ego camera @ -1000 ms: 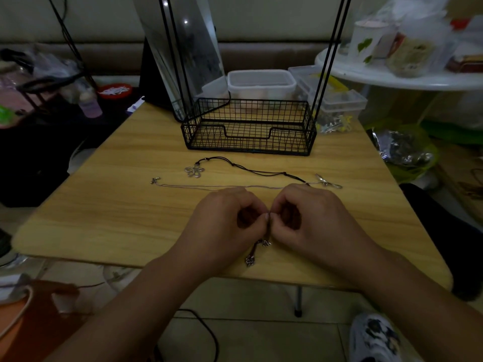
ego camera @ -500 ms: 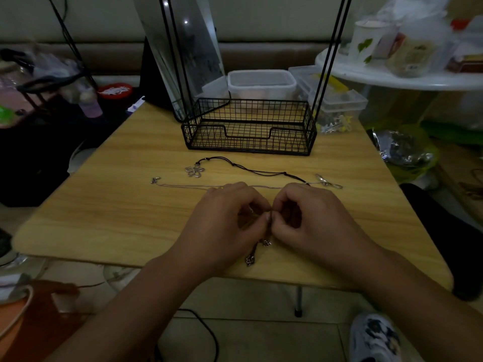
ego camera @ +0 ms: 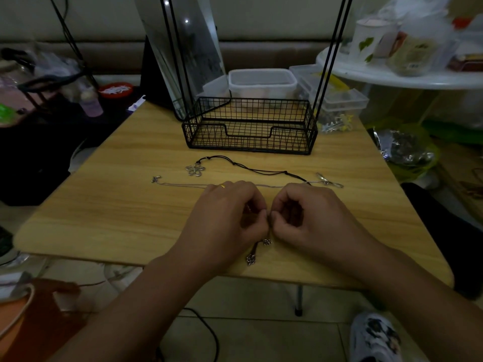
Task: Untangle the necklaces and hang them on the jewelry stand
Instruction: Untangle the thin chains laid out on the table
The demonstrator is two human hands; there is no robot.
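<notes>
While both hands [ego camera: 269,220] pinch a necklace [ego camera: 257,250], its charms overhang the table edge [ego camera: 287,279].

Dim, murky indoor light, a small glare spot on the mirror [ego camera: 186,21], wide-angle bending at edges.

A cluttered home room: low wooden table [ego camera: 130,205], sofa [ego camera: 261,53] behind, food containers [ego camera: 262,81], tiled floor [ego camera: 261,335].
</notes>
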